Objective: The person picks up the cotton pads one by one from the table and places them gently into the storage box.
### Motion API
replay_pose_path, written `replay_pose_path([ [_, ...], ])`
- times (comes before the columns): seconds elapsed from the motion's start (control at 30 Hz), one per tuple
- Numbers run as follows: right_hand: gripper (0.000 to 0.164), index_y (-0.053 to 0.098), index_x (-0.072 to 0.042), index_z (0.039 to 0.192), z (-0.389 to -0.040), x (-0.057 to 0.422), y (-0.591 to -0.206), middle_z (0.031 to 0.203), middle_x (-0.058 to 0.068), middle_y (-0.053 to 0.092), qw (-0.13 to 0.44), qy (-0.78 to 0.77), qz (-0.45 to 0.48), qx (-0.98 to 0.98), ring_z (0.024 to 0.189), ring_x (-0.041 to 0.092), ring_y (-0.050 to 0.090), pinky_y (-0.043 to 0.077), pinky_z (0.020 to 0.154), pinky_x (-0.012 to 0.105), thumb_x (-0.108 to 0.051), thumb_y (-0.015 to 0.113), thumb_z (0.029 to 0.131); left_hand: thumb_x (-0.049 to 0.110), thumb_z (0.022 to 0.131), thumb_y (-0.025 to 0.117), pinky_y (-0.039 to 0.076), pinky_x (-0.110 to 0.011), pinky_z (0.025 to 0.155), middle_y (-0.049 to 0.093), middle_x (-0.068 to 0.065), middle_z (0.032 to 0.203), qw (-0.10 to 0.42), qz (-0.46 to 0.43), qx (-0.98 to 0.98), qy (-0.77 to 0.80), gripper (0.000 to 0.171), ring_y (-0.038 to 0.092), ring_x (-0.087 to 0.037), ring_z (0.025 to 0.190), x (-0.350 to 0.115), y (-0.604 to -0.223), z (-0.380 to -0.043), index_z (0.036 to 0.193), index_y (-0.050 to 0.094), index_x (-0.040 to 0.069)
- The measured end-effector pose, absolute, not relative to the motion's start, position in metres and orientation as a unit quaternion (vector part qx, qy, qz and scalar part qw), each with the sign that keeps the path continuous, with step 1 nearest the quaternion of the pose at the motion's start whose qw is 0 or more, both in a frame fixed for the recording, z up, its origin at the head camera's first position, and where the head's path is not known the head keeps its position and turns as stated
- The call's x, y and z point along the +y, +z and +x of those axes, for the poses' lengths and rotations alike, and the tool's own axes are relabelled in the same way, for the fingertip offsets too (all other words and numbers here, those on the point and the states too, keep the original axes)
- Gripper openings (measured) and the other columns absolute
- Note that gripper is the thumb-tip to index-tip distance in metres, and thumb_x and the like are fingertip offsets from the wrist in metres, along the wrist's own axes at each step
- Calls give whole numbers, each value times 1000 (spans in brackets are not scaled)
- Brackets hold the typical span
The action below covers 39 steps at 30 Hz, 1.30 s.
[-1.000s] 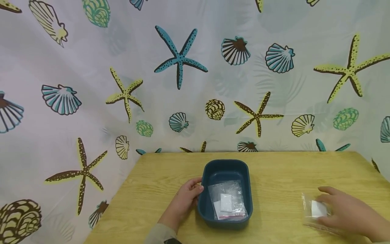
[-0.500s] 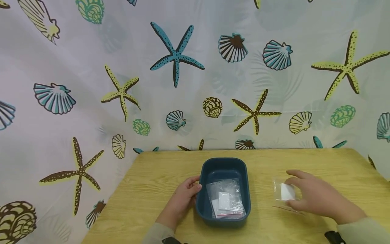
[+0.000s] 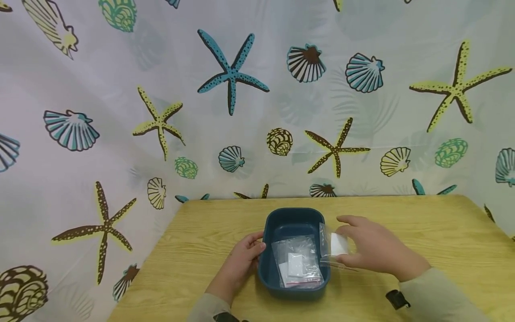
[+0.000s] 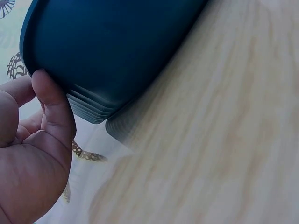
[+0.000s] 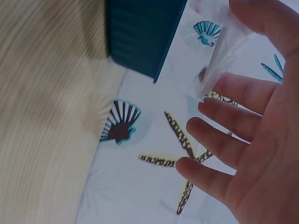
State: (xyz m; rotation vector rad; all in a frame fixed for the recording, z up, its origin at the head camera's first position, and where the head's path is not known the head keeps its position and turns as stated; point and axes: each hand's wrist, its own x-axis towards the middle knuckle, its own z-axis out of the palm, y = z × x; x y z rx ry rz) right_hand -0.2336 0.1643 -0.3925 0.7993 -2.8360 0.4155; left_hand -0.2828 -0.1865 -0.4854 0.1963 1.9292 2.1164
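Observation:
A dark blue plastic bin (image 3: 296,214) stands on the wooden table. My left hand (image 3: 241,261) holds its left side, thumb and fingers at the rim; the left wrist view shows the thumb (image 4: 49,95) against the bin's outer wall. Inside the bin lie clear plastic bags (image 3: 297,243) with white pieces in them, one with a red line along its edge. My right hand (image 3: 374,246) pinches another small clear plastic bag (image 3: 339,245) holding a white piece, over the bin's right rim. In the right wrist view the other fingers (image 5: 210,135) extend, apart from the bag (image 5: 222,60).
The wooden table (image 3: 225,214) runs back to a white curtain (image 3: 257,129) printed with starfish and shells. The curtain also hangs along the left and right sides. Table surface shows on both sides of the bin.
My right hand has carried the small plastic bag leftward from the right of the table to the bin's right rim. The left hand keeps its place on the bin.

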Motion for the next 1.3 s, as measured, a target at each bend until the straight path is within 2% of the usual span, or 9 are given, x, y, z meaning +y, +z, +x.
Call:
replay_pose_path([
  [0.2, 53, 73, -12, 119, -241, 144, -390, 144, 13, 54, 85, 129, 288, -945, 127, 35, 55, 48, 99, 52, -50, 78, 82, 12, 106, 54, 54, -30, 72, 60, -13, 110, 140, 65, 664, 732, 46, 62, -17, 85, -186, -485, -282, 149, 44, -1],
  [0.93, 56, 72, -14, 123, -259, 86, -377, 146, 13, 53, 99, 110, 323, -935, 130, 36, 53, 47, 101, 51, -52, 78, 82, 13, 105, 55, 55, -31, 74, 60, -12, 110, 144, 63, 660, 734, 47, 63, -17, 85, -186, -482, -286, 149, 44, 0],
  [1.2, 80, 59, -14, 142, -263, 80, -381, 153, 12, 46, 67, 88, 292, -950, 135, 39, 47, 42, 105, 55, -63, 75, 81, 13, 105, 56, 54, -29, 73, 60, -11, 108, 140, 64, 663, 732, 47, 61, -16, 85, -185, -483, -285, 148, 45, 0],
  [1.3, 82, 57, -14, 145, -264, 81, -382, 154, 12, 44, 63, 90, 287, -952, 136, 38, 46, 41, 106, 56, -62, 76, 81, 12, 105, 56, 54, -29, 73, 60, -12, 109, 139, 64, 664, 731, 47, 61, -16, 86, -186, -483, -285, 148, 44, -1],
])
